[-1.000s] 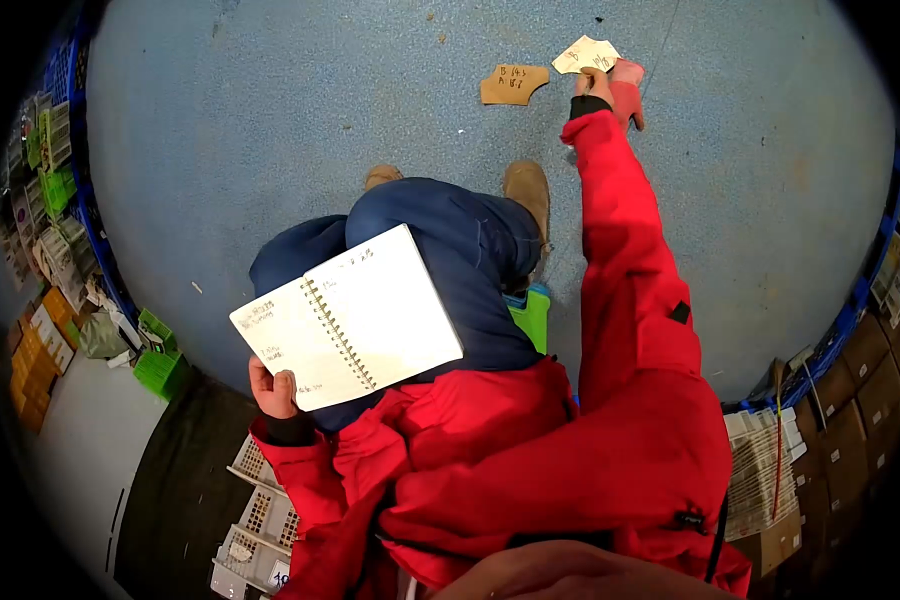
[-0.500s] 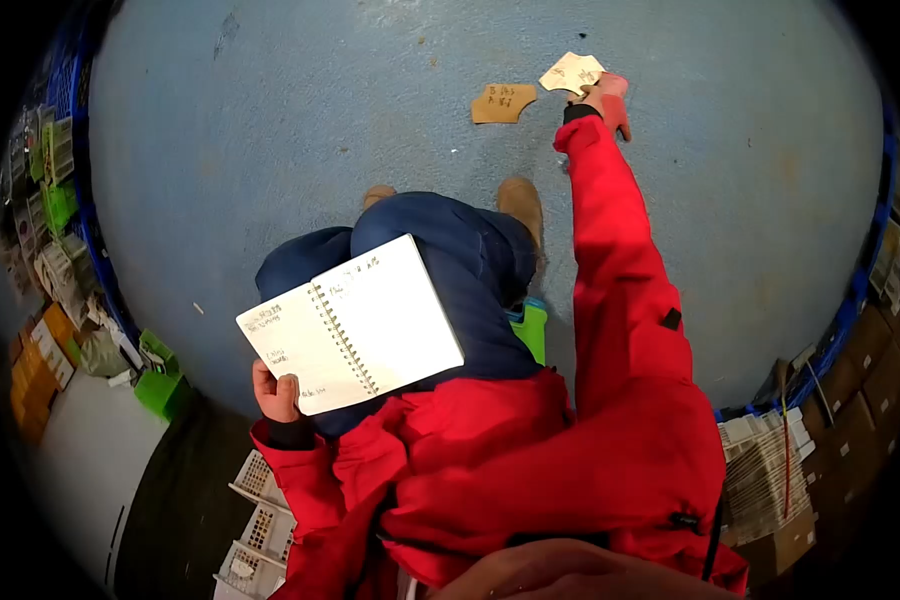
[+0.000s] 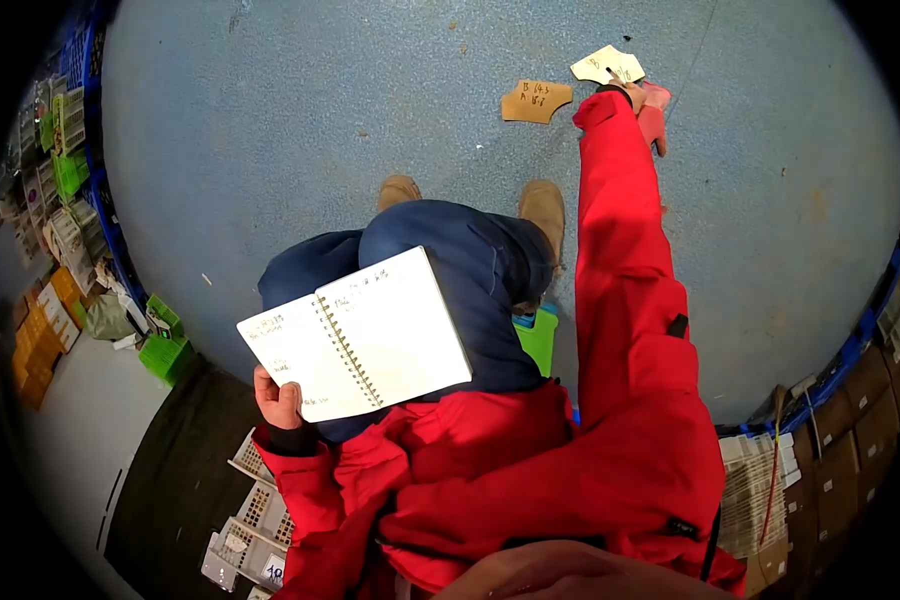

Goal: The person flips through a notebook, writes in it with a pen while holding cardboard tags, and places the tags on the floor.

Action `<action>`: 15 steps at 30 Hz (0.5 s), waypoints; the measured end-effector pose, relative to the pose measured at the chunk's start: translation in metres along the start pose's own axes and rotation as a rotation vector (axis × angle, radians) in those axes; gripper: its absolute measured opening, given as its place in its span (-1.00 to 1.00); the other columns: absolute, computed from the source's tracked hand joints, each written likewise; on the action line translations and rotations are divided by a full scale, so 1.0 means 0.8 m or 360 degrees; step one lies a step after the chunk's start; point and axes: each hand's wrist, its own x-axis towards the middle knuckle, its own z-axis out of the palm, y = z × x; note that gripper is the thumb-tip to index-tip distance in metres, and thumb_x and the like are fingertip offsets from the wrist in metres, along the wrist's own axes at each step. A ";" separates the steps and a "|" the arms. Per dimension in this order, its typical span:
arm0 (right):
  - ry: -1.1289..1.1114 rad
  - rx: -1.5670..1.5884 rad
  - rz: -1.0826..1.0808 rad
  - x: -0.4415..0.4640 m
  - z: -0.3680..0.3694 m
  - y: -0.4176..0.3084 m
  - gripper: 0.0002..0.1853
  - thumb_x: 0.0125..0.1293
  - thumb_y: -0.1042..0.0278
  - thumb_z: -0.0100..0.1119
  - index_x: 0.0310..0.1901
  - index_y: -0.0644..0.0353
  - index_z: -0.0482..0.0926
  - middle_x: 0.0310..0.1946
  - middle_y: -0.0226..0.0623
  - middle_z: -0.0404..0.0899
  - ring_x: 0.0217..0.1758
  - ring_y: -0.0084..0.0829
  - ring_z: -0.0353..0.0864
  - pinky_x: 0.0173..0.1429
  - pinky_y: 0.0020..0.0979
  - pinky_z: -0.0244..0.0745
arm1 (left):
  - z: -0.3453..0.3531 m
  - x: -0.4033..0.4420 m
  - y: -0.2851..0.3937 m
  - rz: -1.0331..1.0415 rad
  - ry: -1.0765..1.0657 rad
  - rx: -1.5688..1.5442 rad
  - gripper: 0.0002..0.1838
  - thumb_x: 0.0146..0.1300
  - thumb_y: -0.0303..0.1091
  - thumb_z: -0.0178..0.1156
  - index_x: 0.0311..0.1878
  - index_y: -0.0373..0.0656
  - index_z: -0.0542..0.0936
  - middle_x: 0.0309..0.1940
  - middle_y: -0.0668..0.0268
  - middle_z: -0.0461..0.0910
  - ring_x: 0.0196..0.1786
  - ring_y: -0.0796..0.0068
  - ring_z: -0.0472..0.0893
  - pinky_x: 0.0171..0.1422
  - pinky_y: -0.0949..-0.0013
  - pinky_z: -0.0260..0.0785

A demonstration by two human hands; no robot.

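Observation:
My left hand (image 3: pixel 278 400) grips the lower left corner of an open spiral notebook (image 3: pixel 400 335), thumb on the page. The notebook rests across my thighs, with handwriting on both pages. My right hand (image 3: pixel 630 92) reaches far out to the floor, at the lower edge of a pale notched paper piece (image 3: pixel 598 64) with writing on it. Its fingers look bent together, with a small dark tip beside them; what they hold is too small to name. Against that hand lies a pinkish-red glove (image 3: pixel 654 118). Left of it is a brown notched cardboard piece (image 3: pixel 536 101) with handwritten marks.
Blue-grey floor (image 3: pixel 300 120) spreads ahead of my brown shoes (image 3: pixel 542 215). Beneath me shows a green plastic item (image 3: pixel 538 342). White baskets (image 3: pixel 265 510) stand at lower left, green bins (image 3: pixel 165 355) at left, and cardboard boxes (image 3: pixel 840 470) at lower right.
The view has shifted slightly, so the two pieces and glove appear further right. My right hand stays by the pale piece, and more of its writing shows. My left hand keeps holding the notebook.

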 end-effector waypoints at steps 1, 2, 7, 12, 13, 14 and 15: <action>0.0092 0.0029 -0.0018 0.005 0.005 0.000 -0.79 0.02 0.34 0.28 -0.27 0.16 0.59 -0.34 -0.10 0.64 -0.30 -0.19 0.65 -0.23 -0.26 0.52 | -0.003 0.000 -0.001 0.0005 -0.0008 0.0019 -0.75 0.20 -0.38 0.21 -0.12 -0.21 0.40 -0.29 0.32 0.57 -0.47 0.75 0.40 -0.41 0.65 0.20; 0.0195 0.0057 -0.0158 -0.036 -0.015 -0.029 -0.78 -0.01 0.42 0.30 -0.27 0.17 0.58 -0.34 -0.11 0.64 -0.28 -0.17 0.64 -0.18 -0.24 0.52 | -0.004 -0.002 -0.001 0.0005 -0.0018 0.0037 -0.75 0.20 -0.39 0.21 -0.12 -0.21 0.40 -0.29 0.33 0.57 -0.46 0.75 0.41 -0.40 0.65 0.21; 0.0074 -0.0269 -0.1706 -0.172 -0.107 -0.080 -0.78 0.00 0.48 0.21 -0.27 -0.02 0.55 -0.28 -0.22 0.50 -0.26 -0.10 0.56 -0.16 -0.20 0.49 | -0.003 0.004 0.004 -0.0022 -0.0186 -0.0036 -0.84 0.27 -0.46 0.01 -0.09 -0.21 0.37 -0.24 0.35 0.53 -0.34 0.70 0.46 -0.18 0.62 0.31; -0.1019 -0.0636 -0.2315 -0.234 -0.195 0.023 -0.81 0.11 0.38 0.14 -0.21 -0.06 0.49 -0.35 -0.21 0.42 -0.34 -0.06 0.52 -0.28 -0.12 0.43 | 0.006 0.016 0.005 -0.0019 -0.0269 0.0001 -0.87 0.26 -0.55 -0.07 -0.14 -0.20 0.37 -0.27 0.36 0.51 -0.39 0.76 0.39 -0.26 0.66 0.25; -0.1080 -0.0771 -0.2201 -0.251 -0.223 0.025 -0.81 0.13 0.36 0.20 -0.19 0.00 0.53 -0.34 -0.23 0.49 -0.29 -0.11 0.55 -0.28 -0.18 0.45 | 0.014 0.017 0.003 -0.0022 -0.0167 0.0014 -0.85 0.20 -0.59 -0.03 -0.16 -0.20 0.38 -0.29 0.36 0.51 -0.41 0.74 0.39 -0.29 0.65 0.24; -0.1059 -0.0648 -0.2015 -0.262 -0.243 0.031 -0.81 0.16 0.33 0.19 -0.16 0.00 0.52 -0.33 -0.23 0.51 -0.32 -0.16 0.55 -0.29 -0.22 0.45 | 0.019 0.019 0.001 -0.0021 -0.0067 0.0026 -0.82 0.14 -0.64 0.00 -0.18 -0.20 0.39 -0.31 0.35 0.51 -0.42 0.72 0.39 -0.32 0.63 0.24; -0.1037 -0.0525 -0.1824 -0.271 -0.260 0.040 -0.80 0.19 0.29 0.18 -0.13 0.00 0.52 -0.33 -0.23 0.53 -0.35 -0.20 0.56 -0.29 -0.25 0.44 | 0.018 0.023 -0.005 0.0082 -0.0087 0.0134 -0.81 0.16 -0.61 0.03 -0.15 -0.21 0.42 -0.31 0.36 0.51 -0.40 0.70 0.41 -0.31 0.62 0.26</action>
